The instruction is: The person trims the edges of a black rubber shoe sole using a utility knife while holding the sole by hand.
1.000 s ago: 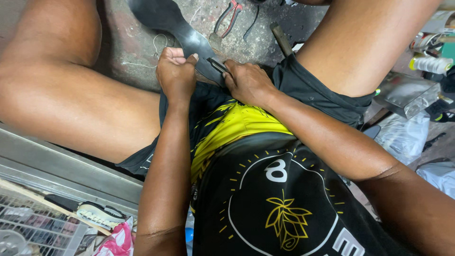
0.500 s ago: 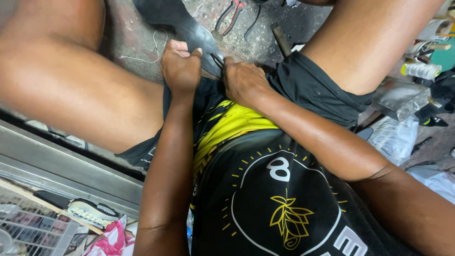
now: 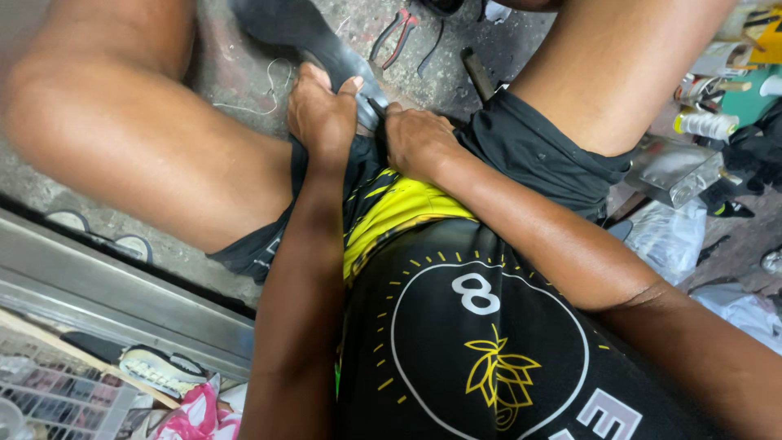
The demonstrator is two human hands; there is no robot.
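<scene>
Fingers of the left hand (image 3: 322, 114) and right hand (image 3: 415, 138) clamp a dark shoe sole (image 3: 314, 41), its length pointing away up-left.

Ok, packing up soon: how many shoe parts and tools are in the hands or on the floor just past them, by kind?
Black shoe piece, in left hand: 1
Thin tool, in right hand: 1
Red-handled pliers: 1
Dark-handled tool: 1
Total: 4

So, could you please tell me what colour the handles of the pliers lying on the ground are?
Red, on the pliers, seen in the head view.
</scene>
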